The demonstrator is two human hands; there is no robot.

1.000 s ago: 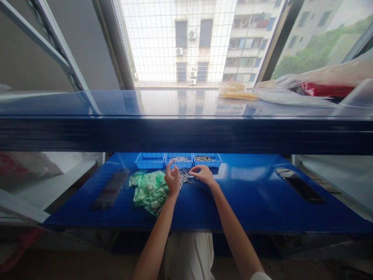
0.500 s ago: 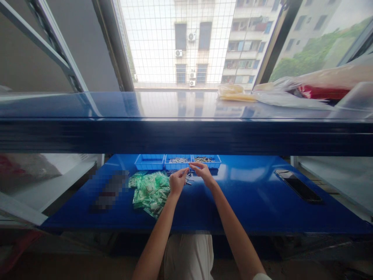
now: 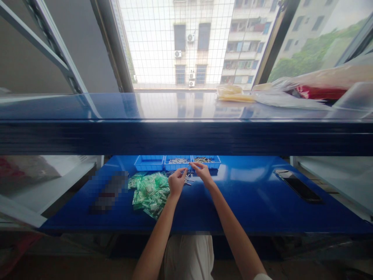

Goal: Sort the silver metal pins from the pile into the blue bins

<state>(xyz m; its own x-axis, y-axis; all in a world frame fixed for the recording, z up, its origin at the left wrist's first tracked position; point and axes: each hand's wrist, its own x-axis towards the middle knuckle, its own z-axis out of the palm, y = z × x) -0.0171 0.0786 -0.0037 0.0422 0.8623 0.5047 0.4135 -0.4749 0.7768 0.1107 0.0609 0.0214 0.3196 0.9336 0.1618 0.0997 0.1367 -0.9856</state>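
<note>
Green packets [image 3: 151,192], seemingly filled, heap left of centre; metal pins [image 3: 188,180] remain loose, lower centre, beside left hand [image 3: 176,182] and right hand [image 3: 202,173], fingers pinched on one slim piece [image 3: 188,167].

The left hand [image 3: 176,182] and the right hand [image 3: 202,173] come together fingertip to fingertip, the right slightly farther forward. Both lean inward, fingers bent toward the meeting point. The left forearm [image 3: 161,229] and right forearm [image 3: 224,217] slant in behind them. How firmly the fingertips [image 3: 185,170] pinch is too small to tell.
</note>
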